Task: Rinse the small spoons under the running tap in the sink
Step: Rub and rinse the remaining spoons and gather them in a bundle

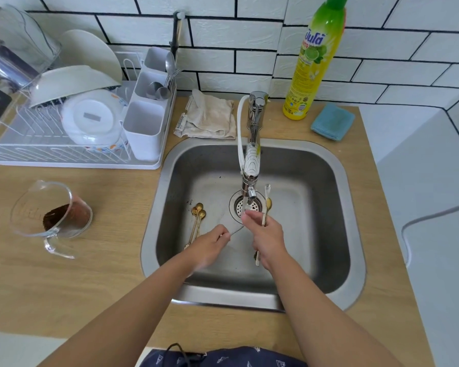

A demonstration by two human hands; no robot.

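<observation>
Water runs from the chrome tap (249, 192) over the drain of the steel sink (337, 181). My left hand (210, 246) pinches the thin handle of a small spoon (236, 230) whose bowl end reaches under the stream. My right hand (265, 234) grips a bunch of small spoons (267, 205), gold and silver bowls poking up beside the tap; its fingertips touch the spoon under the water. Three gold spoons (199, 215) lie on the sink floor to the left, partly hidden by my left hand.
A glass measuring jug (51, 215) with coffee grounds lies tipped on the wooden counter at left. A dish rack (72, 123) with bowls and a cutlery holder stands behind it. A cloth (210, 117), a dish-soap bottle (313, 62) and a blue sponge (331, 121) sit behind the sink.
</observation>
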